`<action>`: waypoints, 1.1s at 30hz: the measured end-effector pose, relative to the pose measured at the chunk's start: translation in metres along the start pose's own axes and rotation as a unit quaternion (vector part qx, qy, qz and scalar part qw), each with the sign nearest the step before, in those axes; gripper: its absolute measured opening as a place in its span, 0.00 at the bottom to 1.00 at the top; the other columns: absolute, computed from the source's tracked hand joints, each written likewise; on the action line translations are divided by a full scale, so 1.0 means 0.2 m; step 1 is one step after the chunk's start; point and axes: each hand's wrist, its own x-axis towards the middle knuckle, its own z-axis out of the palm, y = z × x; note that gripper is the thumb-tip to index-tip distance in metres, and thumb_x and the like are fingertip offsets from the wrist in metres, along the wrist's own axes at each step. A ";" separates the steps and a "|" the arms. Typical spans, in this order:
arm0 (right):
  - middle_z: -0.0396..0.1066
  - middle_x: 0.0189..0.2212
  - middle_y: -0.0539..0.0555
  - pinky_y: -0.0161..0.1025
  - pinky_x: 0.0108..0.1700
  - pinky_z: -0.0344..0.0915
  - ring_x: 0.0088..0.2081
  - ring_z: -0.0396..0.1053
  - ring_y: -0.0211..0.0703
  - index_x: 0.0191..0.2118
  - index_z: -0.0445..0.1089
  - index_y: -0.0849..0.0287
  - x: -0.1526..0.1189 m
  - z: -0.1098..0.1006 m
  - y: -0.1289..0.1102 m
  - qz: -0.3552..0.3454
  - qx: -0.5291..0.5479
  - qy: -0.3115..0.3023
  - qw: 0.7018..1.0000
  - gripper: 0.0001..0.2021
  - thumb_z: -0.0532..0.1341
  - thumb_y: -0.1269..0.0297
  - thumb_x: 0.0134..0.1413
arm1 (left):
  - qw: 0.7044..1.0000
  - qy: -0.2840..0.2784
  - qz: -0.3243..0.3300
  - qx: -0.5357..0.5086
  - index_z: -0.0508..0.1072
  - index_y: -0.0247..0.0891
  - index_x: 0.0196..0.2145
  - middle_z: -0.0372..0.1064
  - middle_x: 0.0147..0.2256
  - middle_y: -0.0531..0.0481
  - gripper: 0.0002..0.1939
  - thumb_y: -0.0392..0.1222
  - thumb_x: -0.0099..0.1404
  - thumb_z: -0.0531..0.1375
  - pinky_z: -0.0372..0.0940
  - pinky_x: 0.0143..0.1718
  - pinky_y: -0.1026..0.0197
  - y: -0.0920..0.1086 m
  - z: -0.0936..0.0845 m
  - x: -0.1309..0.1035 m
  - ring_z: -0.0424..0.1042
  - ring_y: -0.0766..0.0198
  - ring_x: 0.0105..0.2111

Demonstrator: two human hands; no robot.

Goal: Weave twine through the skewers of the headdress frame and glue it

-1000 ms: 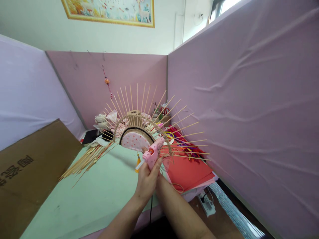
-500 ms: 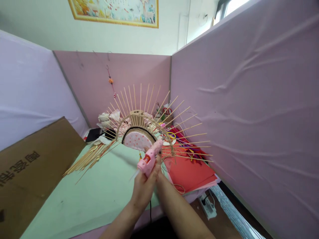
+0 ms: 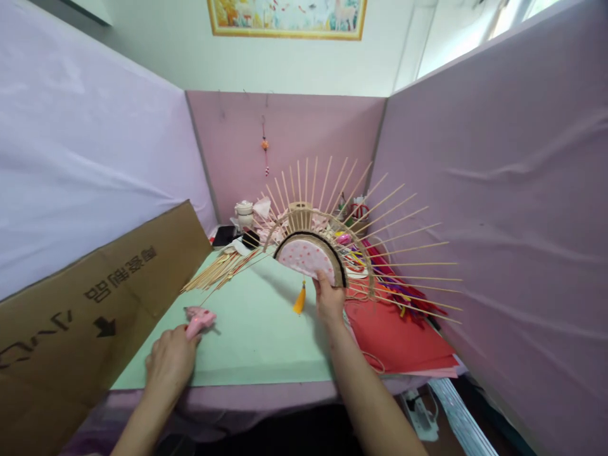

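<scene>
My right hand (image 3: 329, 296) grips the lower edge of a half-round fan piece (image 3: 306, 254) with a pink dotted centre, a dark rim and a twine arc. Thin wooden sticks (image 3: 394, 229) radiate from it, and a yellow tassel (image 3: 299, 299) hangs below. At the left, my left hand (image 3: 171, 360) is closed on the handle of a pink glue gun (image 3: 199, 321), low over the green table surface (image 3: 266, 342). The gun's nozzle points left, away from the fan.
A bundle of loose sticks (image 3: 221, 269) lies left of the fan. A cardboard sheet (image 3: 118, 291) leans at the left. Red sheets (image 3: 399, 335) and coloured stems lie at the right. Behind stand a white jar (image 3: 244, 214) and a twine roll. A power strip (image 3: 420, 415) is below the table.
My left hand has moved the glue gun away from the fan, left and down. The tassel now shows fully. The view has turned left.
</scene>
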 end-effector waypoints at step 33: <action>0.74 0.36 0.55 0.42 0.42 0.66 0.38 0.71 0.44 0.42 0.72 0.57 -0.32 -0.18 -0.54 -0.223 -0.494 -0.223 0.810 0.10 0.60 0.61 0.56 | 0.137 -0.205 -0.238 -0.940 0.72 0.38 0.39 0.77 0.30 0.50 0.12 0.31 0.70 0.49 0.70 0.42 0.61 1.24 0.09 0.22 0.76 0.67 0.34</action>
